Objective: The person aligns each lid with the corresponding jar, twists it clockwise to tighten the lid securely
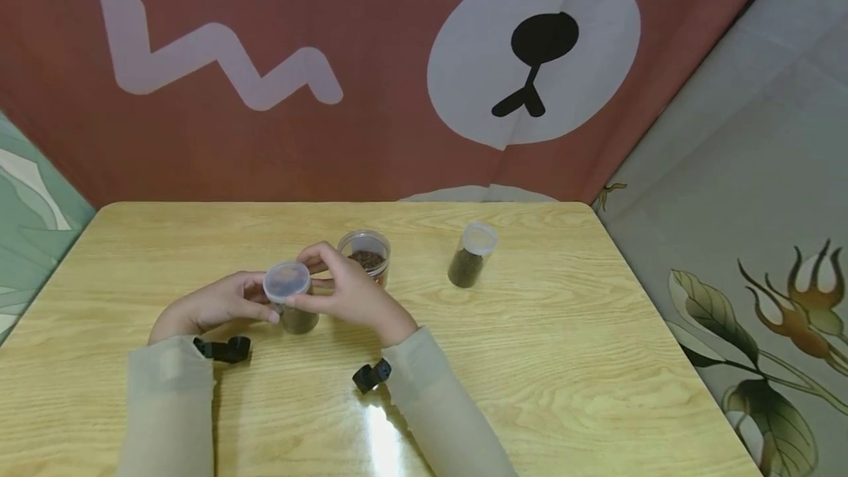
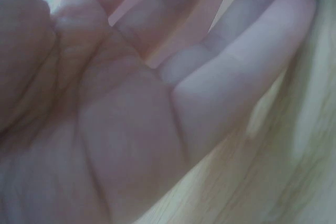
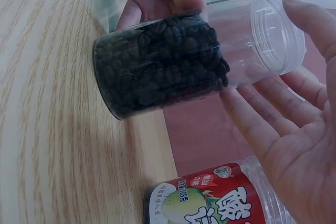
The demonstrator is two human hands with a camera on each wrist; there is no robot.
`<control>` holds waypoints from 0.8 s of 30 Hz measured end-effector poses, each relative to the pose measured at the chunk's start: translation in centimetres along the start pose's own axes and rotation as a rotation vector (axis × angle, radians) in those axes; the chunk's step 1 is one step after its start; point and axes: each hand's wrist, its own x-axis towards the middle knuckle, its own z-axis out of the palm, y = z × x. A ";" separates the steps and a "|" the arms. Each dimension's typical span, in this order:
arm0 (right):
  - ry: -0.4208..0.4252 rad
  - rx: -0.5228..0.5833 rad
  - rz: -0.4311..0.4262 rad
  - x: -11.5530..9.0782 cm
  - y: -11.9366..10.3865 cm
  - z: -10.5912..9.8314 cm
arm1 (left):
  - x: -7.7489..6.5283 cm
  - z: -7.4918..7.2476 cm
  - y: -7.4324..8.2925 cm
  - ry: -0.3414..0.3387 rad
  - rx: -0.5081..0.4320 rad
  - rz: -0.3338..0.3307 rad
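Note:
A clear plastic jar (image 1: pixel 299 320) with a translucent lid (image 1: pixel 287 280) stands on the table between the two hands. Dark coffee beans (image 3: pixel 163 66) fill roughly its lower two thirds in the right wrist view. From the left side, my left hand (image 1: pixel 218 304) grips the jar's body between thumb and fingers. My right hand (image 1: pixel 354 293) holds the lid's rim from the other side, thumb in front and fingers behind. In the left wrist view, the left palm (image 2: pixel 126 114) fills most of the picture, with the fingertips at a dark edge.
Behind the right hand stands an open, wider jar (image 1: pixel 371 245) with brown contents; its red label (image 3: pixel 226 198) shows in the right wrist view. Farther right is a lidded jar (image 1: pixel 467 267) of dark green-brown contents. A red cloth (image 1: pixel 371 153) hangs behind the wooden table (image 1: pixel 563 359).

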 end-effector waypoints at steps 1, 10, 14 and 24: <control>0.000 0.003 0.003 0.0 0.0 0.1 | 0.0 0.0 -0.1 0.001 0.000 -0.002; -0.027 -0.002 0.001 -0.2 -0.1 0.0 | -0.2 0.1 -0.3 0.002 -0.005 -0.015; -0.058 -0.003 -0.042 -0.3 0.0 -0.4 | 0.0 0.0 -0.1 -0.006 0.003 0.003; -0.073 -0.009 -0.068 -0.3 0.1 -0.5 | 0.0 0.0 0.0 -0.013 -0.004 0.013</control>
